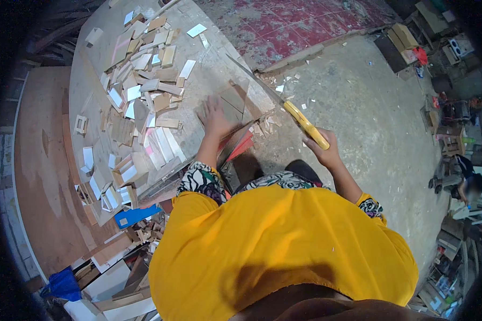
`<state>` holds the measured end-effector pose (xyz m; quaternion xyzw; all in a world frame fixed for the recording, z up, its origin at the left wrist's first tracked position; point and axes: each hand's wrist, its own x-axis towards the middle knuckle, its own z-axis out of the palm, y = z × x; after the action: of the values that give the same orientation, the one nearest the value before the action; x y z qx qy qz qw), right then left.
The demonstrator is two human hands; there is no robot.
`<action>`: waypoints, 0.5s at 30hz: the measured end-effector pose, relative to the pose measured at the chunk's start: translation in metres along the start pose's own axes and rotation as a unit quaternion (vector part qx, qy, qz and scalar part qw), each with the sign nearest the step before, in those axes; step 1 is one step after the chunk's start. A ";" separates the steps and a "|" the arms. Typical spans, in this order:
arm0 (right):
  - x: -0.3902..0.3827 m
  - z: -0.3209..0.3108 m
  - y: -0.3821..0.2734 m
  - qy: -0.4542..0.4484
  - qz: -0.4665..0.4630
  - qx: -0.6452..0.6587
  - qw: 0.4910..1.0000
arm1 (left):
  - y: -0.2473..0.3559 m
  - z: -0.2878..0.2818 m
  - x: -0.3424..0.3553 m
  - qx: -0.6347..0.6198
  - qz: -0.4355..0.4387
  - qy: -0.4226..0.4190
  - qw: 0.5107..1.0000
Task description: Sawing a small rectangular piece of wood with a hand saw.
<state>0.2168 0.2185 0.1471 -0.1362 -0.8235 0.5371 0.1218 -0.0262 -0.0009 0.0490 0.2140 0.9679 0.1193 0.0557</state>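
A: What are we holding?
B: Our right hand (322, 152) is gripping a yellow-handled saw (284, 104); our left hand (215, 119) is pressing flat, fingers spread, on a wooden piece (235, 99) at the workbench (209, 69) edge.

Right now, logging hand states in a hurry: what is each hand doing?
Left hand: open, flat on the wooden board.
Right hand: closed around the yellow-handled saw.

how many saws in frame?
1: a yellow-handled saw in the right hand, blade over the board pressed by the left hand. Scrap piles may hide others.
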 end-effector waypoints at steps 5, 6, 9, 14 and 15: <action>0.029 0.000 0.015 -0.034 -0.001 -0.031 0.999 | 0.004 -0.006 -0.017 0.089 0.068 -0.059 0.992; 0.041 0.001 0.019 -0.045 -0.027 -0.051 0.997 | 0.004 -0.007 -0.014 0.093 0.071 -0.061 0.991; 0.090 0.012 0.035 -0.090 -0.121 -0.138 0.979 | -0.004 -0.014 -0.006 0.029 0.072 -0.069 0.995; 0.198 0.038 0.066 -0.192 -0.315 -0.229 0.901 | -0.007 -0.030 0.016 0.055 -0.050 -0.093 0.993; 0.221 0.047 0.071 -0.231 -0.327 -0.264 0.877 | -0.010 -0.029 0.018 0.065 -0.031 -0.140 0.988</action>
<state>0.0011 0.2846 0.0753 0.2417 -0.9372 0.2451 0.0565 -0.0508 -0.0082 0.0736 0.2019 0.9624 0.0237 0.1804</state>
